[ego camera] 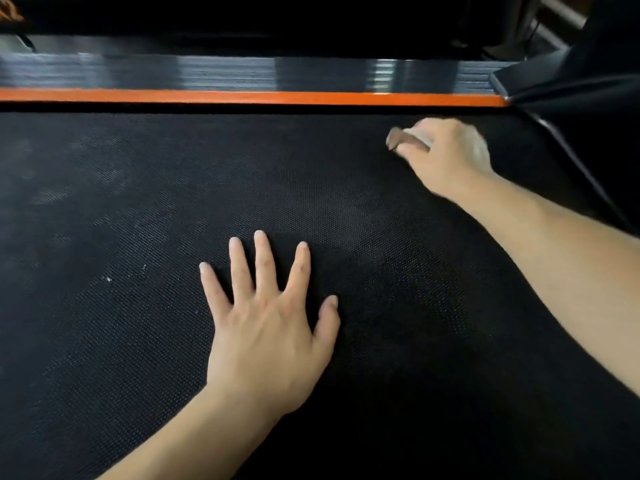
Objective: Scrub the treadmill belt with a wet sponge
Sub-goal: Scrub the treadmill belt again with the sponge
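Scrubbing step: the right hand [446, 157] gripped the sponge [403, 140] in curled fingers on the belt [138, 216], the left hand [266, 334] braced with fingers spread wide, and the dusty patches [52, 195] probably needed the next strokes.

Left hand [266, 337]: palm down, fingers straight and spread, thumb out to the right, forearm running back toward the body. Right hand [446, 154]: ahead and right of the left, arm extended, fingers curled around a sponge [403, 138]; motion-blurred, grip detail unclear.

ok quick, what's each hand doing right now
left hand: open, fingers spread, flat on the treadmill belt
right hand: fingers curled, holding the sponge, blurred
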Action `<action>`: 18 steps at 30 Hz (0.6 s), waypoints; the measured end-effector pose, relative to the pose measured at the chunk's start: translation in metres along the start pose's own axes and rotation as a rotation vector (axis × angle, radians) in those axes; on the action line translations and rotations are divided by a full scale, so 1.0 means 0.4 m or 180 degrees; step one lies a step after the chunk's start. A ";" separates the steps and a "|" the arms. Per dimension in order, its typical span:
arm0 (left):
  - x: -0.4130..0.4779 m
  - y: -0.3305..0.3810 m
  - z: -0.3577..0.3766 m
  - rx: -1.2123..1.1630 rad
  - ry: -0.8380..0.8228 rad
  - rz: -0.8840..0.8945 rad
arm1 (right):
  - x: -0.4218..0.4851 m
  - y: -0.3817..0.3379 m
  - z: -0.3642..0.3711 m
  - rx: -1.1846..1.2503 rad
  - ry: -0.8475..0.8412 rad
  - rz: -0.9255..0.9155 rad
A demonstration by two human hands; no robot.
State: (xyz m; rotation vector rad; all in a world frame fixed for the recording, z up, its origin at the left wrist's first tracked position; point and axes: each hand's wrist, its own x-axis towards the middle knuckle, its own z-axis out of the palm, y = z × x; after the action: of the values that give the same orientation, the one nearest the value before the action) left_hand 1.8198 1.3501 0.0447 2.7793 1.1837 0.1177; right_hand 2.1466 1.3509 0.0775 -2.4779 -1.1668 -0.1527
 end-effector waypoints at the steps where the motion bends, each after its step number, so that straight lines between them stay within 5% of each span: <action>1: 0.001 0.001 -0.001 -0.0011 -0.0008 -0.0006 | -0.018 0.004 -0.007 0.0002 -0.0083 -0.0112; 6: 0.001 0.002 -0.005 -0.0014 -0.0049 0.0010 | 0.019 0.038 -0.045 -0.0185 0.0183 0.0758; 11: 0.001 0.001 -0.007 -0.0064 -0.0055 -0.0002 | -0.111 -0.009 -0.025 0.0053 -0.0211 -0.0158; 16: 0.000 0.002 -0.008 -0.0077 -0.0058 0.0033 | -0.062 0.046 -0.067 -0.0103 0.0212 0.0810; 18: -0.001 0.002 -0.010 -0.0075 -0.0051 0.0026 | -0.101 0.012 -0.046 -0.0180 0.0224 0.0518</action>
State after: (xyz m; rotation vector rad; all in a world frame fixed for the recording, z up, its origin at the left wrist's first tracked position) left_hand 1.8197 1.3495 0.0485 2.7597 1.1597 0.1090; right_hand 2.1252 1.3118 0.0823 -2.5817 -0.9402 -0.2278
